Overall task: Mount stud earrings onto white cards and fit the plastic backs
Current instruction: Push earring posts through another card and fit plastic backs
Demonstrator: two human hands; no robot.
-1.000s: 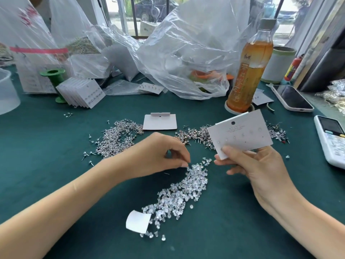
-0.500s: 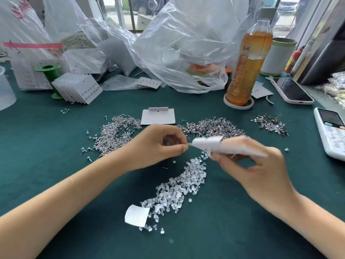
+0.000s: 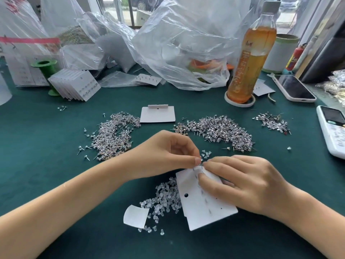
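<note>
Where the green tabletop (image 3: 56,184) nears its front edge, one white card (image 3: 203,208) is held back-side up, with stud posts seen poking through it in a row. Card: thin, light, bendable; best taken by its margins, as creasing is likely under a hard pinch. It is gripped by the right hand (image 3: 248,182), fingers curled over its far end. Something tiny is pinched between thumb and forefinger of the left hand (image 3: 166,154) at the card's far corner; judged a plastic back, though too small to confirm. Clear backs (image 3: 164,199): soft, slippery, heaped just left of the card. Stud earrings (image 3: 218,131): light, sharp-posted, piled toward the middle of the tabletop.
</note>
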